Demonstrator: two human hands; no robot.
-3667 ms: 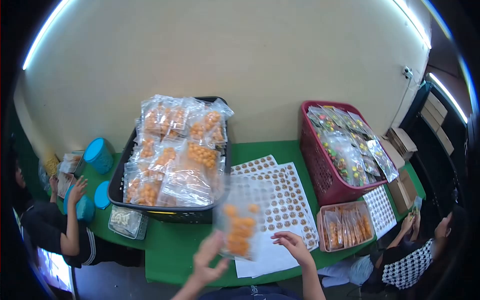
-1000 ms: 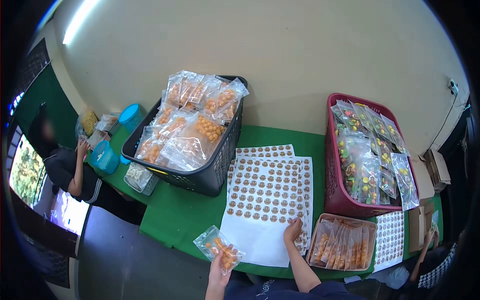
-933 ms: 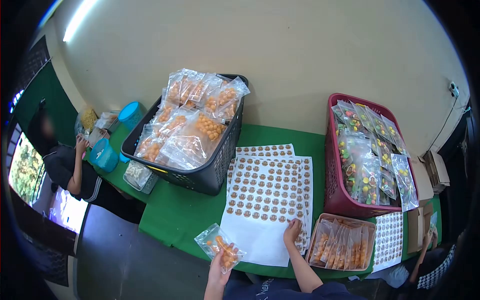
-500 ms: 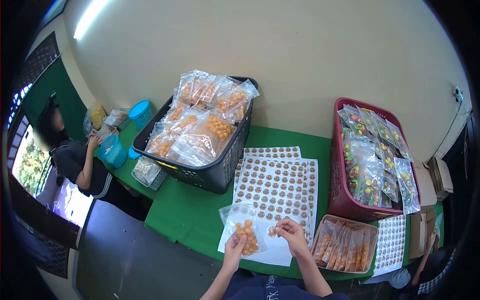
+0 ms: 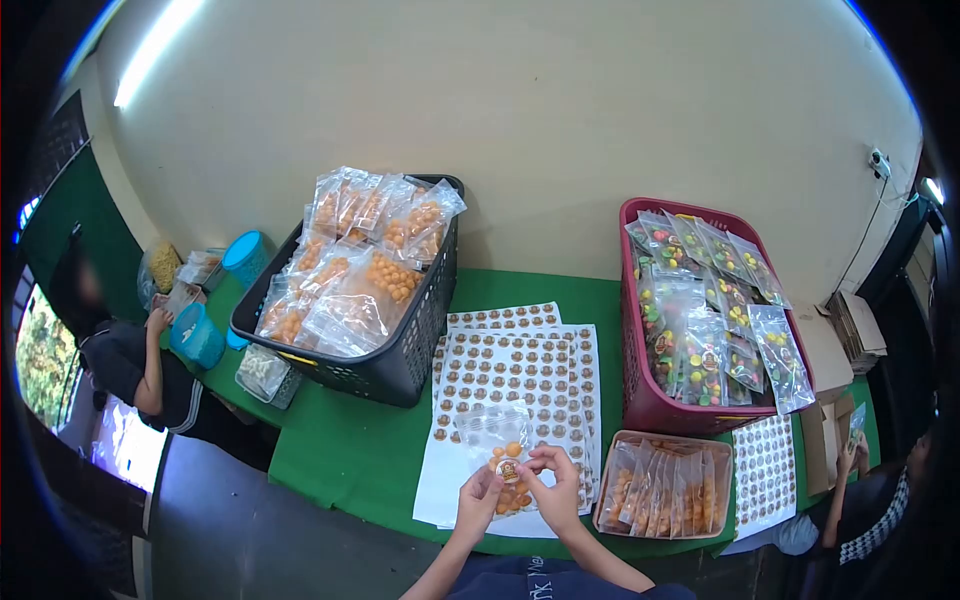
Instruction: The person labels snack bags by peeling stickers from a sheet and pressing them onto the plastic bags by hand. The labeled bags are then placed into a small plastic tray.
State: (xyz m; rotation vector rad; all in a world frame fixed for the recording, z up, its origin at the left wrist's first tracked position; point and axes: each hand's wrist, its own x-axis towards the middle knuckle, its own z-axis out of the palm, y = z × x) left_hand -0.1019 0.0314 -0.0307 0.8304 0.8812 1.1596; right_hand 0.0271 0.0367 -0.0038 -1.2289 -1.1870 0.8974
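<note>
Over the table's front edge, my left hand (image 5: 478, 504) grips the lower left side of a clear zip bag (image 5: 497, 425) with orange ball-shaped snacks in it. A round brown-and-white sticker (image 5: 508, 470) lies against the bag's front, among the orange balls. My right hand (image 5: 556, 492) pinches at the sticker's right edge, thumb and forefinger close together. Beneath the bag, overlapping sheets of round stickers (image 5: 510, 365) cover part of the green table (image 5: 345, 440); the nearest sheet has a blank white lower part.
Behind stands a black basket (image 5: 400, 375) heaped with orange-snack bags. At right are a maroon basket (image 5: 640, 385) of colourful candy bags, a shallow tray (image 5: 604, 500) of filled bags and another sticker sheet (image 5: 765, 470). One person (image 5: 130, 360) works at far left, another (image 5: 885, 510) at far right.
My right hand has brought the sticker leftward from beside the bag onto its front. Both hands are now close together at the bag. The whole view has shifted slightly.
</note>
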